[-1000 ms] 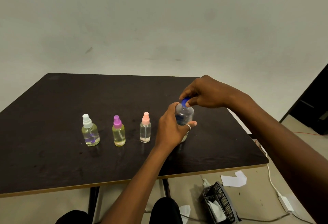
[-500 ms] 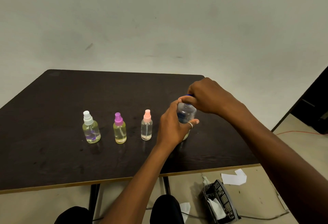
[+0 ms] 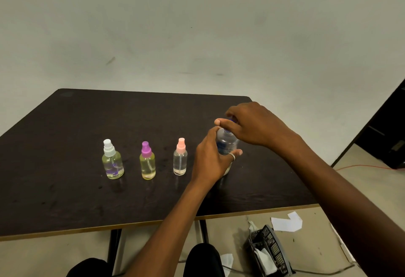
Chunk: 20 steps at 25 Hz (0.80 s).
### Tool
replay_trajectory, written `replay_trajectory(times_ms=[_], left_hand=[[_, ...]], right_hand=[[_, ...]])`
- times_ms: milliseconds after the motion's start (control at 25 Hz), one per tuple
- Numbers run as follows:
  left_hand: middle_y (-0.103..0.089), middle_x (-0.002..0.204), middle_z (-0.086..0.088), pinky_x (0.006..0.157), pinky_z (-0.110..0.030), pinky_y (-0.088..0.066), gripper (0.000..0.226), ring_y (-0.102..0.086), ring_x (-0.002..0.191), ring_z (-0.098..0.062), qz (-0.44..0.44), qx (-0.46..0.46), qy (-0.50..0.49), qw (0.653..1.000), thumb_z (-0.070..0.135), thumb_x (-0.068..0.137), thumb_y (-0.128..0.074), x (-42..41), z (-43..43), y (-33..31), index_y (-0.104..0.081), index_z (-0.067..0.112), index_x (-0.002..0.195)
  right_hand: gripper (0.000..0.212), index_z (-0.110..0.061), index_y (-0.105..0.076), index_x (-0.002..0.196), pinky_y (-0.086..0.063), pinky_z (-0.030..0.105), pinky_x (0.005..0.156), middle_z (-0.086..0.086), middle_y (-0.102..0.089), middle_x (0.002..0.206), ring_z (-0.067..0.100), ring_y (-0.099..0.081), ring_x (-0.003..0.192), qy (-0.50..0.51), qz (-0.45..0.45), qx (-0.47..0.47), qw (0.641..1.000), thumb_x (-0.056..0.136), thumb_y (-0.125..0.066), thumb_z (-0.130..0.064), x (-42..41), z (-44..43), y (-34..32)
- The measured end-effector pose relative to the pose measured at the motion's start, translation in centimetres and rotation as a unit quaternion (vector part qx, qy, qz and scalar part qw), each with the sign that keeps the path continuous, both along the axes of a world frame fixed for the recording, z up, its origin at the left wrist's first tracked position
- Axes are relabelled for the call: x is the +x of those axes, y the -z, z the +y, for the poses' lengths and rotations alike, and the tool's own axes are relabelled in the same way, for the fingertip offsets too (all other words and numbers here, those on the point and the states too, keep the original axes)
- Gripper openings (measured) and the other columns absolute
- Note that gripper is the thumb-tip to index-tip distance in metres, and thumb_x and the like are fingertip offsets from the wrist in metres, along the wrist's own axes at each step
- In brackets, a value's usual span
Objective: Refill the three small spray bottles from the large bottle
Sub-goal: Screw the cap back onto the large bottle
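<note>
Three small spray bottles stand in a row on the dark table (image 3: 65, 189): a white-capped one (image 3: 112, 160) at the left, a purple-capped one (image 3: 148, 161) in the middle, a pink-capped one (image 3: 180, 158) at the right. Just right of them stands the large clear bottle (image 3: 226, 143) with a blue label. My left hand (image 3: 210, 158) wraps around its body. My right hand (image 3: 252, 123) covers its top, fingers pinched around the blue cap, of which only a sliver shows.
The table's front edge runs close below my arms and its right edge lies just beyond the large bottle. On the floor at the lower right sit a black basket (image 3: 269, 252), white paper scraps (image 3: 287, 222) and a cable.
My right hand has turned over the cap, now hiding it almost fully, while the left hand keeps its hold on the large bottle. The view has shifted slightly.
</note>
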<state>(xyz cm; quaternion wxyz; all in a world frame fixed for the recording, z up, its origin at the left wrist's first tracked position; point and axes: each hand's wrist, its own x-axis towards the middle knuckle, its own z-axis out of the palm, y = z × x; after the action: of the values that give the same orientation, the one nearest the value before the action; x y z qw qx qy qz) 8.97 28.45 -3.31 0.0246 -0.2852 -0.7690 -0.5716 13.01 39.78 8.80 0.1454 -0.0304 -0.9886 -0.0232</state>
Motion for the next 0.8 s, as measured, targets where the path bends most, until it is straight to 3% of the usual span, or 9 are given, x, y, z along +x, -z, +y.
replay_trajectory(times_ms=[160, 320, 400, 480, 640, 800], left_hand=[[-0.059, 0.120, 0.013, 0.068, 0.004, -0.032, 0.072, -0.051, 0.099, 0.001, 0.002, -0.006, -0.018, 1.000, 0.045, 0.071, -0.084, 0.0, -0.7, -0.1, -0.046, 0.028, 0.130], [-0.053, 0.114, 0.017, 0.066, 0.005, -0.033, 0.071, -0.049, 0.100, 0.001, -0.005, -0.011, -0.021, 1.000, 0.040, 0.074, -0.083, -0.2, -1.6, -0.2, -0.045, 0.026, 0.131], [-0.057, 0.121, 0.012, 0.075, 0.003, -0.035, 0.071, -0.049, 0.102, 0.000, -0.013, -0.008, -0.020, 1.000, 0.038, 0.074, -0.083, -0.4, -1.7, -0.2, -0.044, 0.025, 0.132], [-0.059, 0.128, 0.005, 0.085, -0.007, -0.038, 0.072, -0.049, 0.104, -0.001, -0.019, -0.009, -0.024, 0.999, 0.038, 0.075, -0.083, -0.4, -1.7, -0.1, -0.044, 0.025, 0.133], [-0.059, 0.129, 0.003, 0.092, -0.019, -0.043, 0.073, -0.054, 0.109, -0.007, -0.025, -0.009, -0.027, 0.999, 0.039, 0.076, -0.082, -0.3, -1.8, -0.2, -0.043, 0.024, 0.135], [-0.060, 0.122, 0.009, 0.086, -0.009, -0.046, 0.071, -0.056, 0.103, -0.005, -0.022, -0.001, -0.031, 0.999, 0.040, 0.074, -0.083, -0.3, -1.6, -0.1, -0.045, 0.026, 0.133]], right_hand=[[0.036, -0.018, -0.063, 0.121, -0.051, 0.028, 0.084, 0.001, -0.069, 0.111, 0.014, -0.062, 0.094, -0.067, -0.045, -0.057, 0.995, 0.093, -0.057, -0.039, 0.1, -0.5, -1.0], [0.033, -0.019, -0.064, 0.122, -0.051, 0.027, 0.089, -0.002, -0.066, 0.118, 0.009, -0.060, 0.099, -0.103, -0.085, -0.068, 0.989, 0.089, -0.065, -0.017, -0.1, -0.8, -1.6], [0.034, -0.018, -0.066, 0.120, -0.051, 0.025, 0.089, -0.002, -0.067, 0.117, 0.008, -0.061, 0.098, -0.111, -0.090, -0.068, 0.987, 0.087, -0.066, -0.011, -0.4, -0.8, -1.5], [0.032, -0.017, -0.067, 0.118, -0.051, 0.025, 0.089, -0.002, -0.068, 0.115, 0.008, -0.062, 0.097, -0.114, -0.089, -0.069, 0.987, 0.087, -0.066, -0.010, -0.6, -0.9, -1.6], [0.023, -0.015, -0.069, 0.111, -0.052, 0.025, 0.082, -0.001, -0.070, 0.105, 0.011, -0.063, 0.089, -0.103, -0.090, -0.062, 0.989, 0.090, -0.064, -0.020, -0.9, -1.0, -1.5], [0.027, -0.016, -0.069, 0.093, -0.055, 0.030, 0.070, 0.002, -0.070, 0.084, 0.014, -0.062, 0.071, -0.049, -0.061, -0.009, 0.997, 0.092, -0.057, -0.039, -1.6, -1.2, -0.4]])
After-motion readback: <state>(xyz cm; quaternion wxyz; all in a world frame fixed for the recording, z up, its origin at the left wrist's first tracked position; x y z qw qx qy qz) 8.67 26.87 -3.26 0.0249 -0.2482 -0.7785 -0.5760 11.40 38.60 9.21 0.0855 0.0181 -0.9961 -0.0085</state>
